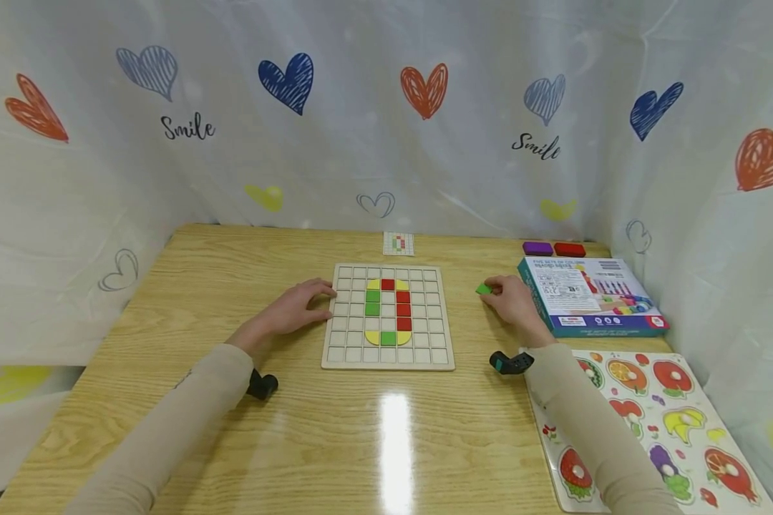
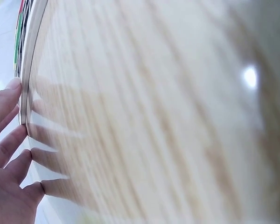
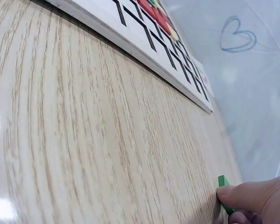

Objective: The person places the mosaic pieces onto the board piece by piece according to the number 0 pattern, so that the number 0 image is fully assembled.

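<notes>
A pale wooden grid board lies mid-table. Set in its cells are red tiles on the right and one at the top, green tiles on the left and one at the bottom, and yellow rounded corner pieces. My left hand rests its relaxed fingertips against the board's left edge; the left wrist view shows the thumb at the rim. Right of the board, my right hand pinches a green tile between thumb and fingers, close over the table.
Behind the board lies a small pattern card. At the right are a boxed set, a purple block and a red block. A fruit puzzle board lies partly under my right forearm.
</notes>
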Tool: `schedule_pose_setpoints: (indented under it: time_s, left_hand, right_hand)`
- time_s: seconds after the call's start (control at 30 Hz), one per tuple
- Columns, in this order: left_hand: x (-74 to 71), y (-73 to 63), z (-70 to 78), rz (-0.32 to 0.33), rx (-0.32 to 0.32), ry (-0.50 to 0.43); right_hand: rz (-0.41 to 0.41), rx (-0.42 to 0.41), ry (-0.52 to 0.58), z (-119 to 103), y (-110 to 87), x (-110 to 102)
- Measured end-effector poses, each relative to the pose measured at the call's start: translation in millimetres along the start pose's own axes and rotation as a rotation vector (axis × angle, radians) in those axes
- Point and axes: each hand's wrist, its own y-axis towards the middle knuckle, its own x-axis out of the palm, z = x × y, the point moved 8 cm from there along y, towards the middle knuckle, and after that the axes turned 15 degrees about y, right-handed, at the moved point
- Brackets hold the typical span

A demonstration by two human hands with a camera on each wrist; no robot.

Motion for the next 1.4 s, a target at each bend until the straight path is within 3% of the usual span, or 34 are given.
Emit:
schedule_pose_setpoints:
  time_s: [0.63,0.87,1.3,1.4]
  left_hand:
    - [-2.4,-1.3,4.4,0.0,0.004,0.008]
    - [-2.0,-0.9,3.4,0.006,0.011,0.015]
    - [-2.7,-1.6,4.4,-0.002,0.009,0.008]
    - [-2.8,-1.8,4.0,0.0,0.007,0.011]
  right_hand:
    - [-0.026,-0.023,-0.024,-4,-3.9,-2]
    - [-0.038,0.003,0.05,-7,-9.9,2]
    - [-0.09,-0.009,0.267,-56,-29.6,27]
    - [-0.111,-0.033,0.269,-70,-32.4,37]
